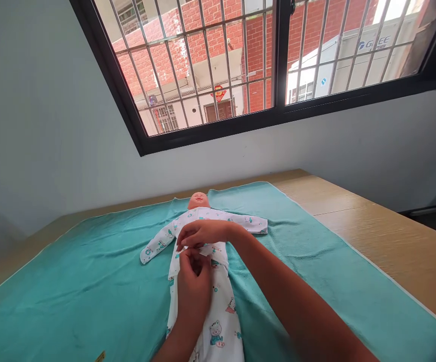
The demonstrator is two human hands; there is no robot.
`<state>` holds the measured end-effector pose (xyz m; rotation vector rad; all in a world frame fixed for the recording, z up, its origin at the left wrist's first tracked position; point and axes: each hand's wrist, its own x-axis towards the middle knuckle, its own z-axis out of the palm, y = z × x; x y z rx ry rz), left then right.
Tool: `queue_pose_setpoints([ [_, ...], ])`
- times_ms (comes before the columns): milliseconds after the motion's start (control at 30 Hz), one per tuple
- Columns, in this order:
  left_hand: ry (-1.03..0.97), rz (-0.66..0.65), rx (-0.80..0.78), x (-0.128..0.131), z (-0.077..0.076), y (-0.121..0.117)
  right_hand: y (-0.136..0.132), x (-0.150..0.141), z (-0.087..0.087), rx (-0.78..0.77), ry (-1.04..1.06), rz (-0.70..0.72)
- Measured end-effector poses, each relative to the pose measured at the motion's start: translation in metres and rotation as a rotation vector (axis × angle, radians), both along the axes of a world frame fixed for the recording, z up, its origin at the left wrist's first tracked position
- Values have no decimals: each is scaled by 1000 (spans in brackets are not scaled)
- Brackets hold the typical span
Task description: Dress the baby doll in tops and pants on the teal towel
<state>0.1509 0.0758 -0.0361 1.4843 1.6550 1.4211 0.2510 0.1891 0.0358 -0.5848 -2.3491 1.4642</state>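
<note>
A baby doll lies on its back on a teal towel, dressed in a white printed sleepsuit with its sleeves spread out. My left hand rests on the suit's middle, fingers pinched on the fabric at the front opening. My right hand reaches across from the right onto the doll's chest, fingers curled down and gripping the same front edge of the suit. The two hands nearly touch.
The towel covers most of a wooden table, which stands against a pale wall under a barred window. A small yellowish object lies on the towel at the near edge.
</note>
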Motion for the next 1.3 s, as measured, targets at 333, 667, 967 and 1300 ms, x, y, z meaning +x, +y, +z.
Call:
queue_pose_setpoints([
  [333,918,-62,480,6,2,-14,40,-5,-43,366,160,-701],
  [667,947,-161,331,3,-3,-6,44,-10,-61,463,50,-564],
  [967,722,-246,221,4,-5,-6,44,-13,-58,80,399,-654],
  [1300,151,-49,86,-52,44,39,37,-4,-30,245,-61,-803],
])
